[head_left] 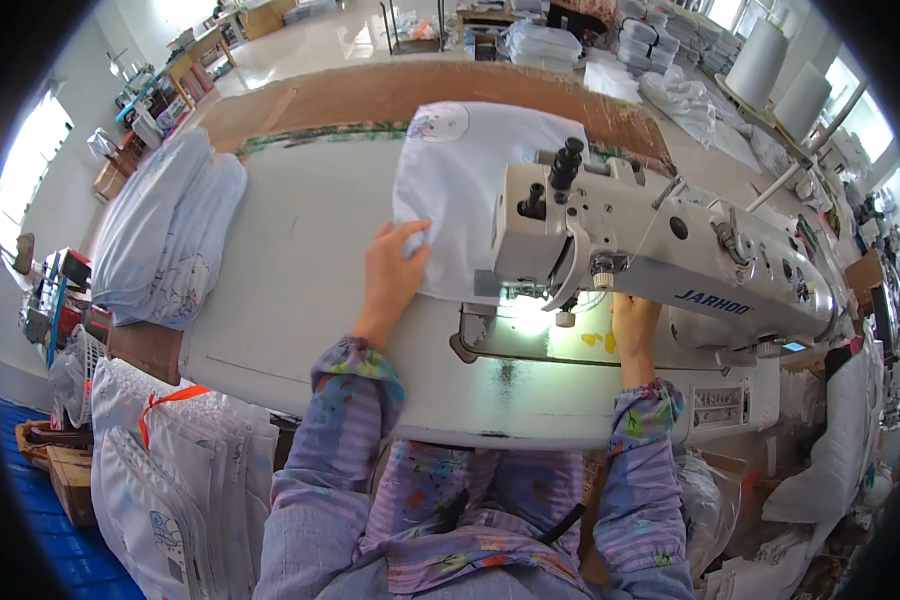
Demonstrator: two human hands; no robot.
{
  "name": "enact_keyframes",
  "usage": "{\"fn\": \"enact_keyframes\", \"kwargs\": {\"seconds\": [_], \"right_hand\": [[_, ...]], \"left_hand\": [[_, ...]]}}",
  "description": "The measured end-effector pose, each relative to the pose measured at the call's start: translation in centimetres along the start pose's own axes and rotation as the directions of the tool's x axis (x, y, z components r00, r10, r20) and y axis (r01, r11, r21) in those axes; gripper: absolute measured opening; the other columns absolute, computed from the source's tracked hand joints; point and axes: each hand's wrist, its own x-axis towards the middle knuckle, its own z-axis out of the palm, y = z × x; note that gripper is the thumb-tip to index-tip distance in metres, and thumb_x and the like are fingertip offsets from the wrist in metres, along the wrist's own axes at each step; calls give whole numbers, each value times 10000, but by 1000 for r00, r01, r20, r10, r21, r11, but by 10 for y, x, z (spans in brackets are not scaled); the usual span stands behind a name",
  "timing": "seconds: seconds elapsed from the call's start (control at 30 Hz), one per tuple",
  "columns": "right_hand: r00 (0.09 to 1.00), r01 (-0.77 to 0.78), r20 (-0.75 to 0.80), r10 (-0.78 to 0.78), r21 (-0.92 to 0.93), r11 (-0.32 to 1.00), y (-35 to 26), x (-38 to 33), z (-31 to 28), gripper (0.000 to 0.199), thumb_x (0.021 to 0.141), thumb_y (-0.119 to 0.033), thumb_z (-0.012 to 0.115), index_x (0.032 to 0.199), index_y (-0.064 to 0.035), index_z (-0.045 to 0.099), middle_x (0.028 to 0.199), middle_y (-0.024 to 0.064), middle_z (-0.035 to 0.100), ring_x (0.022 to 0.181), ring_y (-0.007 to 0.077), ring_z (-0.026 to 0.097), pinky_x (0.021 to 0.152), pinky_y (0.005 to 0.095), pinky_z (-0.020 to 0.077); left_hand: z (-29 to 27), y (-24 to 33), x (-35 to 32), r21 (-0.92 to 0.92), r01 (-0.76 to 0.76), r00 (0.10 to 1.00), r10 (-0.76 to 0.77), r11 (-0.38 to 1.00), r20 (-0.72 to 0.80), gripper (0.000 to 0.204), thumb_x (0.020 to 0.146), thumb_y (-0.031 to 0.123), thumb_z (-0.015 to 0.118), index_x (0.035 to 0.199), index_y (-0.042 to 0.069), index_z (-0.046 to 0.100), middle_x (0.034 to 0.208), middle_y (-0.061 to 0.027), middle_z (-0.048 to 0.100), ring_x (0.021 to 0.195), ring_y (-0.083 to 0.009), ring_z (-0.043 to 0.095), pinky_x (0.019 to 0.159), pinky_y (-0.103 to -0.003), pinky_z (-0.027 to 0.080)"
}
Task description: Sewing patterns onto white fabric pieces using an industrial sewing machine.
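Note:
A white cloth piece (450,190) with a small printed picture at its far left corner lies flat on the sewing table (290,230). Its near right part passes under the head of a white sewing machine (610,220). My left hand (392,275) rests at the cloth's left edge, thumb and fingers apart on the fabric. Beneath the machine's arm, my right hand (634,318) is beside the lit needle area. The machine hides its fingertips, so I cannot see what they touch. Yellow marks (598,342) show on the plate next to it.
A stack of folded white printed cloths (170,230) sits at the table's left. More white pieces (185,480), tied with an orange strip, hang below it. Large thread cones (758,62) stand at the far right. Bundled white goods (542,45) lie beyond the table.

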Motion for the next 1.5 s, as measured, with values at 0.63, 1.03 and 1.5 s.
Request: {"fn": "enact_keyframes", "kwargs": {"seconds": [0.63, 1.03, 1.5], "right_hand": [[996, -22, 85, 35, -147, 989, 27, -10, 9, 301, 1041, -233, 592, 1094, 52, 671, 1099, 196, 713, 1048, 330, 678, 943, 411, 520], [976, -36, 213, 54, -88, 995, 75, 10, -3, 416, 1079, -223, 565, 1393, 51, 561, 1324, 179, 647, 1193, 276, 653, 1004, 363, 538], [994, -35, 98, 46, -108, 994, 42, 2, -10, 321, 1069, -212, 573, 1291, 11, 640, 1165, 150, 687, 1067, 268, 669, 918, 370, 531]], "left_hand": [[-609, 5, -258, 897, 74, 888, 380, 436, -258, 297, 848, 5, 594, 1142, 0, 634, 1514, -193, 554, 1386, -396, 528, 1150, -423, 408], [-579, -13, -589, 512, 715, 620, -93, 476, -779, 574, 747, -135, 570, 1300, -3, 643, 1464, -142, 600, 1289, -305, 606, 1062, -352, 492], [-572, -56, -521, 302, 876, 356, 81, -376, -931, 378, 828, 285, 805, 1180, 167, 731, 1335, -141, 633, 1281, -321, 574, 1002, -481, 496]]}}
